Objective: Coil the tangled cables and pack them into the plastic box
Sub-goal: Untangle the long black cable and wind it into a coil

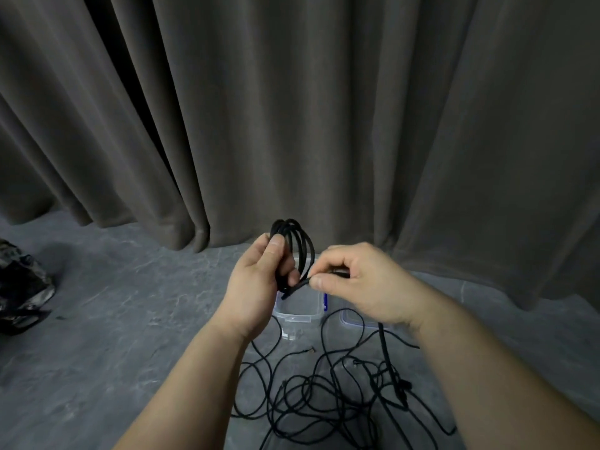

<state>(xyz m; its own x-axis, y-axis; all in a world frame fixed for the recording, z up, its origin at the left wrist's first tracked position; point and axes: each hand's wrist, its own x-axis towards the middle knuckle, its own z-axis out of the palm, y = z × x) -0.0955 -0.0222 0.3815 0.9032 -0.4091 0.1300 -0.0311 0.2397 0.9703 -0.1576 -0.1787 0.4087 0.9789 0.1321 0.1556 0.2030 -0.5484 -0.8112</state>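
- Head view: your left hand gripped a black coil of several loops, thumb pressed across the strands; the coil stood upright, its long axis running up and away from you.
- Your right hand pinched the cable's loose end between thumb and forefinger, just beside the coil's lower part, the tail pointing down-left across the loops.
- The clear plastic box sat open on the floor, directly below both hands; the left hand was the nearer one.
- Its lid appeared to lie just right of it, partly hidden by your wrist.
- The tangled cables lay spread on the floor nearer you than the box.
- Judgement: the drop path was short, with open floor to the left and a curtain behind.
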